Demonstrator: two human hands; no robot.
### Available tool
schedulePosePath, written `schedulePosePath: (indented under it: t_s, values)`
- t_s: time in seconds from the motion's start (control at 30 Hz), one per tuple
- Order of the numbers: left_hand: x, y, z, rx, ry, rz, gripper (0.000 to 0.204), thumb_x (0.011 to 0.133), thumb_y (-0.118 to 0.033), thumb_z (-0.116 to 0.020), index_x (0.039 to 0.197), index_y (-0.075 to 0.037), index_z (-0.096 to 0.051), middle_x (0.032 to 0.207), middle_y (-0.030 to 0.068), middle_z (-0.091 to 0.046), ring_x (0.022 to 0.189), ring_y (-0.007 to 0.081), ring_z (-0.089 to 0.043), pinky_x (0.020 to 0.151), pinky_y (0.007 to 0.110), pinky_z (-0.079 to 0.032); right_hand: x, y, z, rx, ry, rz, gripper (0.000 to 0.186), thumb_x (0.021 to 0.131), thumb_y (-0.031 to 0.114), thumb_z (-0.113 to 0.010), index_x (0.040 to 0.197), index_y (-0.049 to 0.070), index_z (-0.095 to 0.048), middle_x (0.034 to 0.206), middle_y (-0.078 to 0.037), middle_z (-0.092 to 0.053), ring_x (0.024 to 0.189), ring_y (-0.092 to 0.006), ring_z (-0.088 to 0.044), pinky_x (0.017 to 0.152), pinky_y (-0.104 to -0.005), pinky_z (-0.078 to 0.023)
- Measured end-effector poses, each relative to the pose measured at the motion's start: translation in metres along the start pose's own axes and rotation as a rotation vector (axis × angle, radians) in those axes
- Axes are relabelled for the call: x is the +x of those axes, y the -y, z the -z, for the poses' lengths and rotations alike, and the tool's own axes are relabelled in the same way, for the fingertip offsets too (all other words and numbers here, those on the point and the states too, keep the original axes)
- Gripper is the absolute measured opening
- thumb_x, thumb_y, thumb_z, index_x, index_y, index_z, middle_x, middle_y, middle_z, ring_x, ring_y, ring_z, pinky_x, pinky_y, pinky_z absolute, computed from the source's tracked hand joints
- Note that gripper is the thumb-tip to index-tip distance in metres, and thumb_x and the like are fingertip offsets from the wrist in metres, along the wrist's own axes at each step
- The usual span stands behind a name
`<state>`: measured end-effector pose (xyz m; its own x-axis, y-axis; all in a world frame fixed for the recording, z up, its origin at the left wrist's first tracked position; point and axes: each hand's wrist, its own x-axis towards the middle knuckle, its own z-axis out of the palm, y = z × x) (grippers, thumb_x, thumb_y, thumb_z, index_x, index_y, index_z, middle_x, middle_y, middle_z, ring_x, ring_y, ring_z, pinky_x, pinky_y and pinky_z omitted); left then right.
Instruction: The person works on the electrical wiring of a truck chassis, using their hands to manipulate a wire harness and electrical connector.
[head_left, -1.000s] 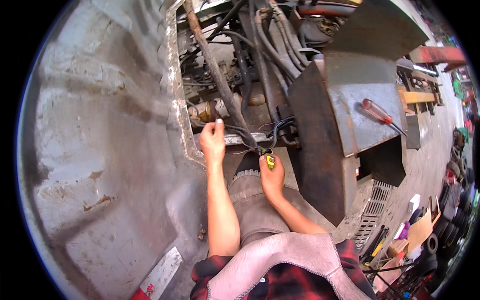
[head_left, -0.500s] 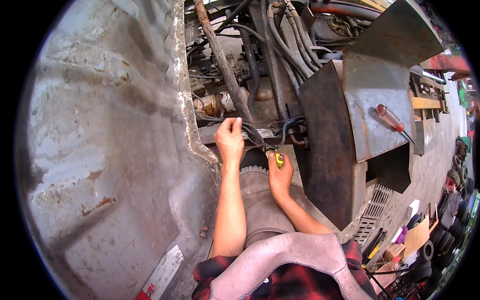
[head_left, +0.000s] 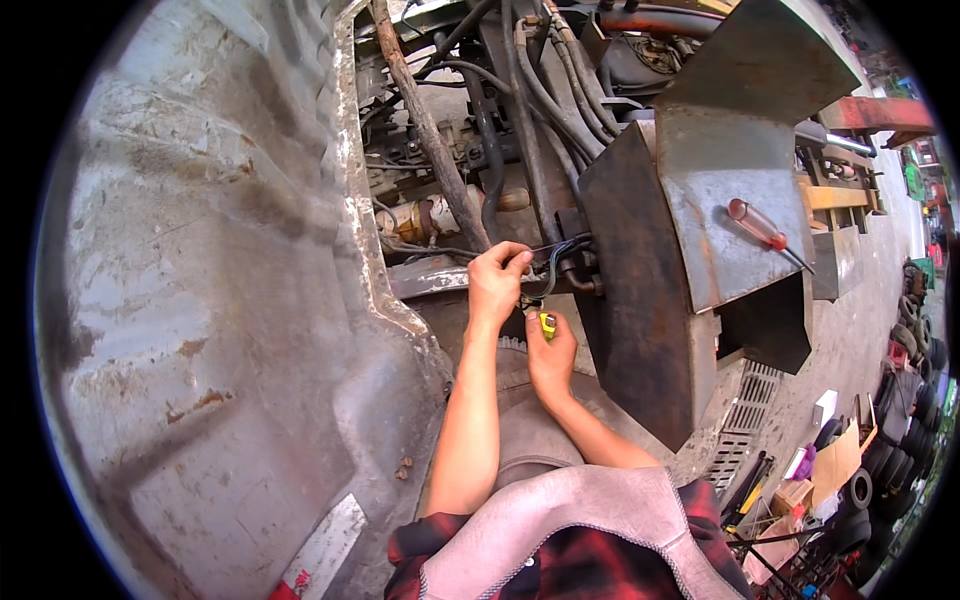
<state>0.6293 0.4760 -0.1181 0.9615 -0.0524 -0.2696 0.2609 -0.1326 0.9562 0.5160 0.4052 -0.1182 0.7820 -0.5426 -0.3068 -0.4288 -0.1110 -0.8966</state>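
The left hand point(head_left: 497, 283) has moved toward three o'clock, its fingers point(head_left: 516, 260) now pinching the wires point(head_left: 556, 250) just above the right hand point(head_left: 551, 355).

My left hand point(head_left: 497, 283) is on the wires point(head_left: 556, 256), just above my right hand point(head_left: 550, 350) with its small tool point(head_left: 547, 324). A big panel point(head_left: 200, 300) lies left; on the plate point(head_left: 720, 220) to the right (well apart) rests a screwdriver point(head_left: 757, 224).

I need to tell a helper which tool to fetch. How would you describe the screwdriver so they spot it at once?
Find the rusty grey metal panel right of the open engine bay. The screwdriver lies on its slope, alone there, with a clear red handle and dark shaft.
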Motion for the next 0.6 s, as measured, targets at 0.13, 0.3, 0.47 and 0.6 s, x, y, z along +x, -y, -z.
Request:
schedulePosePath:
  t_s: [0.13,0.3,0.47,0.6]
  values:
    - [0.006,0.020,0.025,-0.091,-0.301,-0.020,0.023,0.091,-0.019,-0.067,0.078,0.000,-0.068,0.062,0.0018,-0.060,0.058,0.0097,-0.054,0.056,0.026,-0.044,-0.001,0.002,0.003,0.015,-0.018,0.011,0.023,0.092,0.021,-0.066,0.091,-0.002,-0.060,0.076,-0.010,-0.062,0.071,-0.0154,-0.057,0.067,-0.0323,-0.047]
    - [0.007,0.043,0.068,-0.375,-0.586,0.096,0.039,0.095,-0.034,-0.063,0.072,-0.003,-0.061,0.058,-0.0005,-0.049,0.046,0.0064,-0.042,0.042,0.022,-0.032,0.001,0.013,0.010,-0.007,-0.038,0.000,0.026,0.091,0.024,-0.068,0.087,-0.001,-0.062,0.071,-0.007,-0.060,0.068,-0.0116,-0.054,0.064,-0.0302,-0.046]
    - [-0.004,0.076,0.062,-0.668,-0.301,0.363,0.069,0.083,0.005,-0.066,0.144,-0.004,-0.036,0.125,0.0143,-0.050,0.085,0.0181,-0.061,0.068,0.030,-0.055,0.008,0.011,0.014,0.049,-0.060,0.003,0.022,0.091,0.020,-0.069,0.093,-0.001,-0.064,0.075,-0.004,-0.063,0.071,-0.0077,-0.054,0.065,-0.0267,-0.047]
    - [-0.023,0.117,0.046,-0.741,0.134,0.447,0.054,0.082,-0.001,-0.072,0.133,-0.004,-0.053,0.109,0.0084,-0.063,0.087,0.0187,-0.065,0.071,0.031,-0.056,0.006,0.018,0.010,0.077,-0.027,0.091,0.017,0.091,0.014,-0.068,0.101,0.000,-0.066,0.080,-0.003,-0.066,0.075,-0.0078,-0.058,0.068,-0.0255,-0.048]
